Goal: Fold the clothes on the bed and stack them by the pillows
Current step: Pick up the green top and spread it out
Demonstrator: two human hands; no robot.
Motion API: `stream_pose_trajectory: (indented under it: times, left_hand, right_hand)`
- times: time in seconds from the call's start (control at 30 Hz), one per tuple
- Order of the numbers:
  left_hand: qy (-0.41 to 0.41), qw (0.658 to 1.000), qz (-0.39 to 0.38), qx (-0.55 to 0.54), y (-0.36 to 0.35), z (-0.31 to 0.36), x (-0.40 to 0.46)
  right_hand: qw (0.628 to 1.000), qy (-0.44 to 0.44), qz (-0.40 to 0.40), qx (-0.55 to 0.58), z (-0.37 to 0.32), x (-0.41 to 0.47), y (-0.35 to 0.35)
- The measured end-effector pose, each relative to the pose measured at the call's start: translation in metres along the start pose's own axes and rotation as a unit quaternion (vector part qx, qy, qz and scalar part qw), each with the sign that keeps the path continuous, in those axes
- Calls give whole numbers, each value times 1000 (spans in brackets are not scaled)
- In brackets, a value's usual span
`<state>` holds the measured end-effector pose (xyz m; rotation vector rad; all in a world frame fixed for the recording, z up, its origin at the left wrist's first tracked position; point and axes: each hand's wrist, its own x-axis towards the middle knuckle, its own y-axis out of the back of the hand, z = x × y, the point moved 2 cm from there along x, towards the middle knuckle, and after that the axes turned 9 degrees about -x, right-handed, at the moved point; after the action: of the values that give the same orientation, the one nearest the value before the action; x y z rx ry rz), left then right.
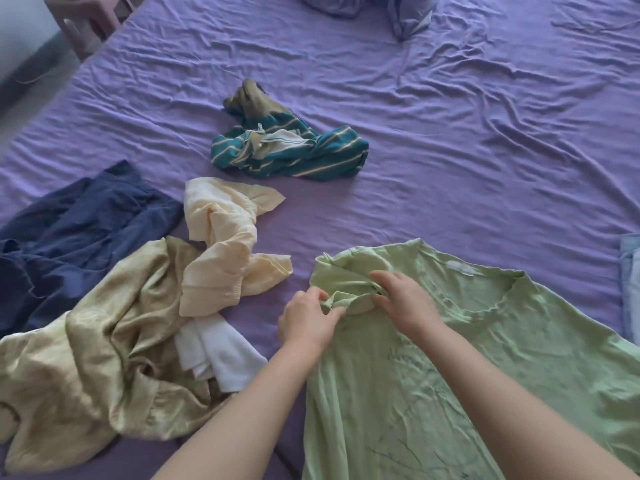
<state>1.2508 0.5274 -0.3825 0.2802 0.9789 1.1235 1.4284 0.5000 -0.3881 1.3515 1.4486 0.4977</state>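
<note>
A light green T-shirt point(519, 348) lies spread on the purple bed sheet point(450, 150), neck towards the far right. Its left sleeve is bunched up. My left hand point(308, 320) pinches that bunched sleeve from the left, and my right hand point(405, 303) grips the same sleeve from the right. A loose heap lies to the left: a shiny olive-gold garment point(86, 368), a cream garment point(221, 251), a white cloth point(218, 355) and a navy garment point(76, 230). A teal striped garment point(287, 147) lies crumpled further up the bed.
A purple pillow or bundle of bedding point(374, 8) sits at the far top edge. A pale blue cloth point(630, 285) shows at the right edge. A pink stool point(90, 19) stands off the bed at the top left, beside the floor.
</note>
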Motion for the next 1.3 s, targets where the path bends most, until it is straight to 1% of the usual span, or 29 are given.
stream_pose_trajectory:
  times: [0.07, 0.13, 0.2, 0.27, 0.37, 0.43, 0.5, 0.57, 0.63, 0.7, 0.73, 0.77, 0.83, 0.97, 1.0, 1.07, 1.1, 1.13, 1.17, 1.23, 1.3]
  left_hand:
    - [1, 999, -30, -27, -5, 3, 0]
    - [-10, 998, -44, -44, -8, 5, -3]
    - [-4, 995, -35, -93, -6, 8, -8]
    - [4, 992, -14, -128, 0, 11, -9]
    - [-3, 996, -37, -76, 5, 10, -7]
    - [0, 998, -45, -48, 7, 10, -8]
    - [5, 999, -35, -25, 4, 13, -9]
    - [22, 999, -35, 24, -5, 19, -7]
    - [35, 994, -44, 96, -17, 26, -5]
    - [28, 987, -50, 153, -28, 29, -7]
    - [24, 985, -50, 163, -30, 29, -9]
    - [20, 986, -46, 157, -31, 27, -11]
    - [17, 993, -30, 109, -25, 21, -14]
    - [-5, 999, 29, 18, 17, 16, -23]
    - [-5, 999, 46, -7, 31, 17, -25]
    - [-10, 996, 69, -58, 58, 16, -32]
    - [-12, 994, 74, -85, 70, 14, -36]
    - [-12, 990, 78, -116, 80, 12, -39]
    - [-10, 986, 80, -148, 89, 10, -43]
    - [-12, 978, 80, -194, 105, 5, -49]
    - [-36, 972, 63, -223, 118, 2, -55]
  right_hand:
    - [999, -7, 2, -31, -3, 4, -3]
    - [999, -27, 22, -18, -6, 6, -1]
    - [999, -38, 36, -4, -8, 6, 4]
    - [997, -20, 4, -72, -11, 7, 5]
    - [986, -14, -35, -161, -12, 6, 4]
    - [981, -20, -34, -188, -9, 4, 1]
    - [980, -14, -27, -196, -6, 3, -1]
    - [986, -14, -17, -167, -4, 7, -2]
    - [992, -22, -8, -123, 0, 11, -3]
    - [997, -28, -4, -74, 5, 12, -3]
    - [998, -22, -1, -55, 7, 11, -3]
    - [999, -9, 3, -42, 8, 10, -3]
    - [1000, 17, 26, -6, 8, 6, -3]
    - [988, 16, 102, 117, -9, 4, 15]
    - [984, 13, 104, 145, -16, 5, 23]
    - [979, 24, 84, 183, -32, 9, 41]
    - [981, 42, 63, 178, -40, 10, 50]
    - [986, 66, 41, 148, -49, 11, 58]
    - [991, 91, 23, 94, -57, 12, 65]
    - [991, 133, 21, -2, -73, 15, 76]
    - [989, 146, 32, -5, -91, 17, 85]
